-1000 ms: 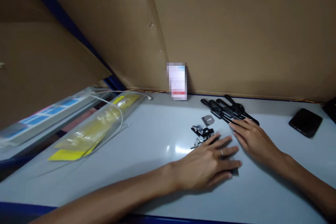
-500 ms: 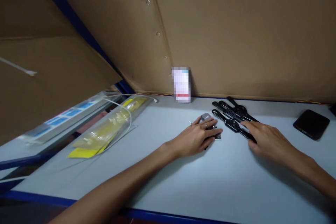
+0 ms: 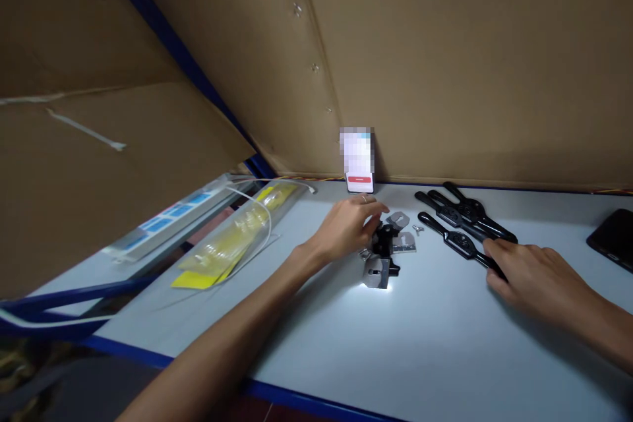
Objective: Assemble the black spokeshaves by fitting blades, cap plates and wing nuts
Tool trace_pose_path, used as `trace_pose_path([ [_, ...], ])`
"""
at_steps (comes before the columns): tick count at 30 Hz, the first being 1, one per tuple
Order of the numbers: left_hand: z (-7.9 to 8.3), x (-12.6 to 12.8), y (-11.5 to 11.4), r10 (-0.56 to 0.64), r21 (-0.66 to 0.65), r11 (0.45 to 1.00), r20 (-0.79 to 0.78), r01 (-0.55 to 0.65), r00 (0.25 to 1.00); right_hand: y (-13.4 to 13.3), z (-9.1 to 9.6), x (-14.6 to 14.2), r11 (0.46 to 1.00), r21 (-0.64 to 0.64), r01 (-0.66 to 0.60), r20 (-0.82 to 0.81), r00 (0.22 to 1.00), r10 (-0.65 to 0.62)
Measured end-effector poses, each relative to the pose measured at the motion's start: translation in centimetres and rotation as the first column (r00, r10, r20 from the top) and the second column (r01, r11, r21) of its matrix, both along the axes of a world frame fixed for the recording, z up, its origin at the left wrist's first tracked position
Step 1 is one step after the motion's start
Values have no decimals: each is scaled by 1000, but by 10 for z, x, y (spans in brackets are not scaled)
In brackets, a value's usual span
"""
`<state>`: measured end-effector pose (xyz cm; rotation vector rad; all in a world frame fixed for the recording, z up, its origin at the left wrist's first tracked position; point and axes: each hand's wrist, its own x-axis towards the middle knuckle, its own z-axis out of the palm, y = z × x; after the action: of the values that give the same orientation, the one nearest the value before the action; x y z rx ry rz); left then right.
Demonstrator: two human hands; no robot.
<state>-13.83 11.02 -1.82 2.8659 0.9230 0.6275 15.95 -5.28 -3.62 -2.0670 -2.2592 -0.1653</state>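
Several black two-handled metal bodies, which look like spokeshave bodies (image 3: 461,244), lie side by side on the right of the table. My right hand (image 3: 524,273) is closed round the right handle end of the nearest one. To their left is a small pile of slotted metal blades (image 3: 376,273), black cap pieces (image 3: 383,239) and small screws (image 3: 418,229). My left hand (image 3: 349,224), with a ring on one finger, is over the upper left of this pile. Its fingers are apart and bent, and I see nothing held in them. Its thumb side partly covers the pile.
A lit phone (image 3: 360,161) leans on the cardboard wall (image 3: 445,66) behind. At left lie a clear bag with yellow strips (image 3: 222,237), a white cable (image 3: 270,224) and a power strip (image 3: 168,221). A dark device (image 3: 613,241) is at the right edge.
My left hand has lifted from lying flat on the blades and shifted up and left, uncovering them. The right hand stays at the handles. The whole view has shifted slightly.
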Motion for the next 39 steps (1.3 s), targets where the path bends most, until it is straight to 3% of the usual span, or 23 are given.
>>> trace_pose_path([
  [5, -5, 12, -17, -181, 3, 983, -96, 182, 979, -4, 3, 3, 997, -65, -48, 58, 997, 52],
  [14, -18, 22, -34, -283, -110, 957, -170, 267, 944, -2, 6, -10, 992, -106, 66, 37, 997, -63],
  [17, -18, 24, -41, -350, -156, 931, -122, 330, 929, -3, 8, -12, 989, -126, 81, 48, 996, -76],
  [22, -18, 26, -56, -489, -265, 832, 60, 487, 870, -3, 9, -14, 989, -124, 80, 46, 996, -75],
  [29, -9, 27, -62, -388, -160, 899, 144, 409, 910, -5, 19, -21, 985, -171, 39, 98, 995, -22],
  [39, -7, 32, -77, -566, -195, 816, -69, 545, 822, -5, 20, -25, 982, -184, 52, 122, 992, -30],
])
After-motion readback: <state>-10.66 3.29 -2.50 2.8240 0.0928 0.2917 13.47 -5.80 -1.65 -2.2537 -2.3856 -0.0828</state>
